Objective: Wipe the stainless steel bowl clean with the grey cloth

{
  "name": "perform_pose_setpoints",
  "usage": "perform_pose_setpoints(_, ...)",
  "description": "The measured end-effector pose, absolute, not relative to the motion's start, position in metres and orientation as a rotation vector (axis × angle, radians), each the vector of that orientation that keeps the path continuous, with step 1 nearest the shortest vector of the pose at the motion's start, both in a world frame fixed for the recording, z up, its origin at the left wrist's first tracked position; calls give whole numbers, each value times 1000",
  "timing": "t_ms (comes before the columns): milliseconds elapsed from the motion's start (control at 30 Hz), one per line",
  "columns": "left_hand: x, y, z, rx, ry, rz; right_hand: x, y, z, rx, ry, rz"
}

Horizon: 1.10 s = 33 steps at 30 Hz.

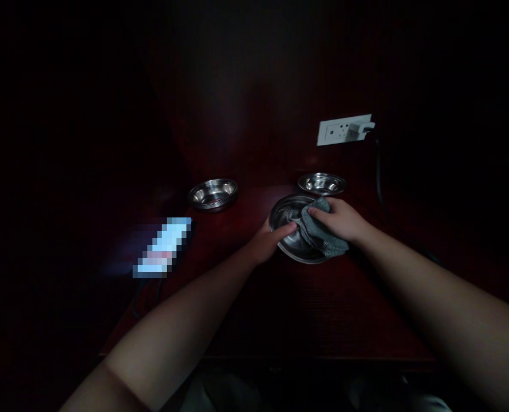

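A shiny metal bowl [291, 243] is tilted toward me above the dark red table. My left hand [269, 240] grips its left rim, thumb pressed inside and the other fingers hidden beneath. At the bowl's right side, my right hand [338, 217] is closed on a grey-green cloth [323, 232], which lies bunched against the inside of the bowl and hangs over its rim. Behind, to the left, sits what looks like a small stack of metal bowls [213, 194]. Another metal bowl [322, 183] stands just beyond my right hand.
A lit phone-like screen [164, 249], blurred out, lies at the left with a cable near it. On the back wall is a white socket panel [344, 130] with a plug in it. A dark cable [378, 171] runs down at the right. The table's front edge [275, 359] is near me.
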<state>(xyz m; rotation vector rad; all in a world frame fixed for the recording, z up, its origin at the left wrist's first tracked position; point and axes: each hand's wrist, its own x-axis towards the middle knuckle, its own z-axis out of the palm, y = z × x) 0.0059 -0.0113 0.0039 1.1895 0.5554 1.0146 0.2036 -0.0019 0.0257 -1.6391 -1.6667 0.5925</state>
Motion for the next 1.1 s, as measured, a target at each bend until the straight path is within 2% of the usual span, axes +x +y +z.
perform_pose_setpoints(1100,7,-12,4,1184,584,1011,202,-7,32,-1685,-1723,522)
